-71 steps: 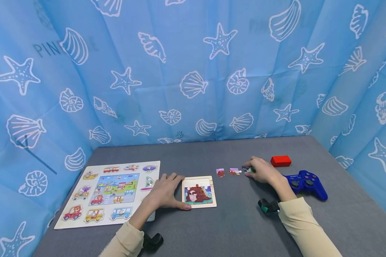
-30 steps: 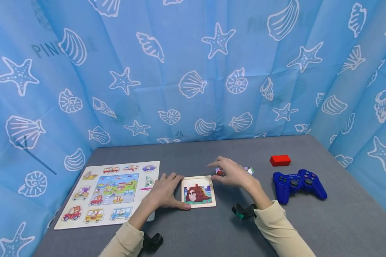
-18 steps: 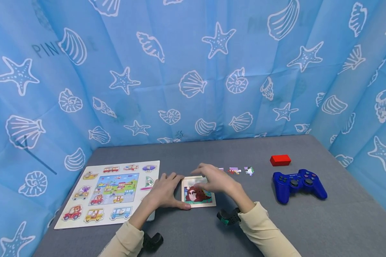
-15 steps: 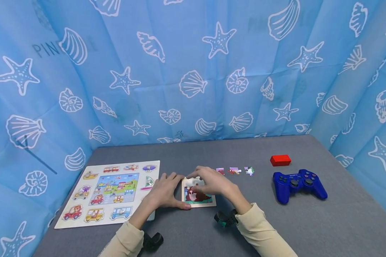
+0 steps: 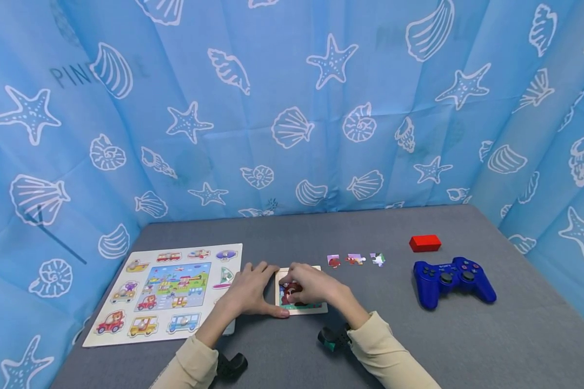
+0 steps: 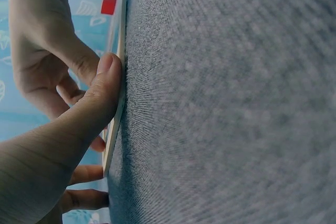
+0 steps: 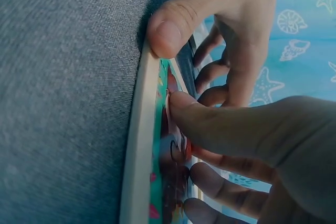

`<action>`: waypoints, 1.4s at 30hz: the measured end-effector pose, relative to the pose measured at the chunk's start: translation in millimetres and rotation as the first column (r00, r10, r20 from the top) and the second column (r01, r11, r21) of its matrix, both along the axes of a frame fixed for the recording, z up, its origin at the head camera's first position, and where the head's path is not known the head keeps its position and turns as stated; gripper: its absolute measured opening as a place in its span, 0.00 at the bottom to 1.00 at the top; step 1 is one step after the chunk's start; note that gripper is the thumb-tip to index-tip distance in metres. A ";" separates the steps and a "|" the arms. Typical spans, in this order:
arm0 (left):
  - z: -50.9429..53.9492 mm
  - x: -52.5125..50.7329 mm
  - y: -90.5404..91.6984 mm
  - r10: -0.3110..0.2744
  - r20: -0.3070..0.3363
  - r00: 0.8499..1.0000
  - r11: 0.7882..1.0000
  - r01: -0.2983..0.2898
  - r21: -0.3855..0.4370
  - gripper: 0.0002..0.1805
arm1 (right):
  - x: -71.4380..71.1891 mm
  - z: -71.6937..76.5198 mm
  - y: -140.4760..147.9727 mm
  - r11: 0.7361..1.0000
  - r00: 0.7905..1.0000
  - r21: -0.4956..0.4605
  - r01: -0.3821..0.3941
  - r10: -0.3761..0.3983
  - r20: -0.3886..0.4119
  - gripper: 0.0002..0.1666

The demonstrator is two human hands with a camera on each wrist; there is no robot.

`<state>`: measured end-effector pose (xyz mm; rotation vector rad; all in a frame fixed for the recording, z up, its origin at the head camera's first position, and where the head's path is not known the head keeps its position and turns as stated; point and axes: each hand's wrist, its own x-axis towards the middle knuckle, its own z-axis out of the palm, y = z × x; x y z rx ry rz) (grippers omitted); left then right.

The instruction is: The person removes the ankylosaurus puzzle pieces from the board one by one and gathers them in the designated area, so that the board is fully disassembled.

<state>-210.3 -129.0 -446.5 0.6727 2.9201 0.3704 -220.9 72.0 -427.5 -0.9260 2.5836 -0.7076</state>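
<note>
A square wooden puzzle frame (image 5: 321, 278) lies on the grey table, showing a brown animal on a green ground. My left hand (image 5: 249, 290) holds it by the left side, the thumb on the near edge and the fingers around the far left corner. Over the picture is my right hand (image 5: 311, 283); its bent fingertips and thumb touch the puzzle surface (image 7: 163, 145), and no lifted piece shows between them. Part of the picture is hidden under that hand. Three loose jigsaw pieces, a brown one (image 5: 333, 261), another brown one (image 5: 356, 259) and a green-white one (image 5: 377, 259), lie in a row behind the frame.
To the left lies a large vehicle peg puzzle board (image 5: 126, 319), partly behind the left hand. A blue game controller (image 5: 452, 278) and a red block (image 5: 425, 243) are on the right. A blue shell-print curtain (image 5: 292, 162) borders the table's back.
My right hand leaves the green-white piece at the row's right end and moves left onto the puzzle, lowering its fingertips to the picture. The left hand stays at the frame.
</note>
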 end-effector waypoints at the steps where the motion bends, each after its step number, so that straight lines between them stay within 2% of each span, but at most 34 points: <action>1: 0.1 -0.1 0.0 0.000 -0.001 1.000 1.000 0.000 0.001 0.57 | 0.1 -0.1 -0.3 1.000 1.000 0.000 0.003 -0.003 0.003 0.22; 13: 0.1 0.0 0.0 0.003 0.004 1.000 1.000 -0.003 0.009 0.57 | 1.0 -0.8 0.3 1.000 1.000 -0.016 -0.002 0.002 -0.005 0.20; 27: 0.8 -0.4 0.1 0.001 0.010 1.000 1.000 -0.001 0.006 0.57 | 1.7 -1.4 0.4 0.998 1.000 -0.056 0.027 -0.026 0.017 0.21; 42: 0.3 -0.7 0.2 -0.005 0.005 1.000 1.000 0.005 -0.014 0.57 | 1.2 -1.5 2.2 0.995 0.999 -0.096 -0.023 0.020 -0.031 0.21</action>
